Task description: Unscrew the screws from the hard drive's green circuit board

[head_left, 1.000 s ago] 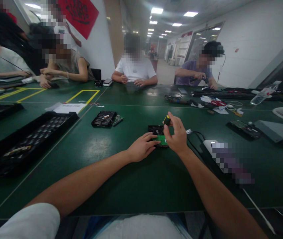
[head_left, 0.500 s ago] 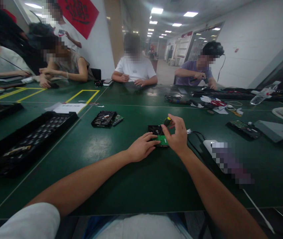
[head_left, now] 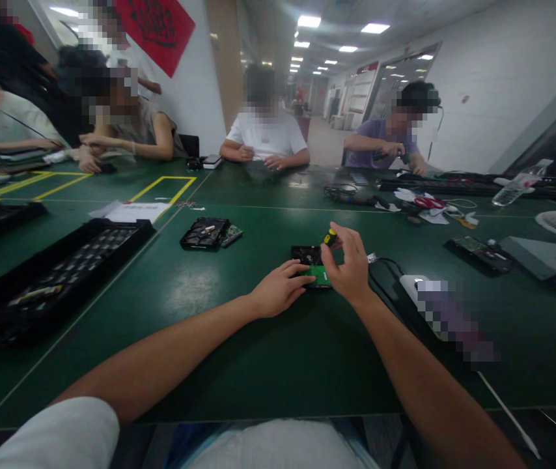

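Observation:
A small black hard drive [head_left: 305,254] with a green circuit board [head_left: 319,275] lies on the green table [head_left: 239,339] in front of me. My left hand [head_left: 278,290] rests on its near left corner, fingers pressed down on it. My right hand [head_left: 349,267] is closed around a screwdriver with a yellow and black handle [head_left: 329,238], its tip pointing down onto the drive.
Another opened drive [head_left: 204,233] lies farther left. A long black tray [head_left: 58,270] runs along the left side. Cables [head_left: 385,270] and a white device [head_left: 412,283] lie just right of my right hand. Several people sit at the far side of the table.
My right hand has turned slightly around the screwdriver handle, and its fingers have shifted. The left hand and the drive stay where they were.

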The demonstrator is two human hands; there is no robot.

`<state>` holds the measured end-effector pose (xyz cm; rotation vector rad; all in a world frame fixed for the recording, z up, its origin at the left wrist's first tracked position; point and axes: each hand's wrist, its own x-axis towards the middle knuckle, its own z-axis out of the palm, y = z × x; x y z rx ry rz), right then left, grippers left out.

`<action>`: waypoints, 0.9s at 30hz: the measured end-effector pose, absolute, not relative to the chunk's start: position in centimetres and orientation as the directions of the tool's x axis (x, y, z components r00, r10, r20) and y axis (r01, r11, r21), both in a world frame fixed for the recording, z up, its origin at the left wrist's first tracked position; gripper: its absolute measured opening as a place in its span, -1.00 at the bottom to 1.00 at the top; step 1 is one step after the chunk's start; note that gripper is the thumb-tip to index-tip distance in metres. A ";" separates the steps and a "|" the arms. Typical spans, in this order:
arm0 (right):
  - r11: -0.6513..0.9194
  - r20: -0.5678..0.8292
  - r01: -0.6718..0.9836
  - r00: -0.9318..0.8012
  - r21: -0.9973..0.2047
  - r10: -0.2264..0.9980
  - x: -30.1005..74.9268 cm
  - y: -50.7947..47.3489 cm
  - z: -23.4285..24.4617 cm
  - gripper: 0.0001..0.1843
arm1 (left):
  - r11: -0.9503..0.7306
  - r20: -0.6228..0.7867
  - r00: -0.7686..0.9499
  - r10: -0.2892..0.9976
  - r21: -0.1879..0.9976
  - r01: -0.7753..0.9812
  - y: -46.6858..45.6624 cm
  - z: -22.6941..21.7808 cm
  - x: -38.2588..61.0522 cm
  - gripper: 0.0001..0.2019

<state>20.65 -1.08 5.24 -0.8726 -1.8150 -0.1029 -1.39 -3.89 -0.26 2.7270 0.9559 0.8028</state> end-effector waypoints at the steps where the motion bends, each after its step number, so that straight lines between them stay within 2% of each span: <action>1: 0.734 0.844 0.596 -0.167 -0.326 0.510 20.6 -1.1 5.2 -0.46 | -0.787 0.438 0.655 0.616 0.300 0.539 -3.9 -0.3 -1.4 -0.60; 10: 0.716 0.857 0.626 -0.144 -0.308 0.495 20.7 -1.0 5.3 -0.46 | -0.788 0.430 0.661 0.614 0.287 0.545 -3.9 -0.2 -1.5 -0.61; 20: 0.710 0.844 0.638 -0.171 -0.299 0.509 21.2 -1.1 6.3 -0.58 | -0.782 0.428 0.656 0.621 0.291 0.551 -4.0 -0.1 -1.4 -0.61; 27: 0.658 0.751 0.687 -0.248 -0.310 0.612 22.4 -1.2 8.4 -0.59 | -0.780 0.416 0.661 0.625 0.284 0.558 -3.8 -0.4 -1.5 -0.61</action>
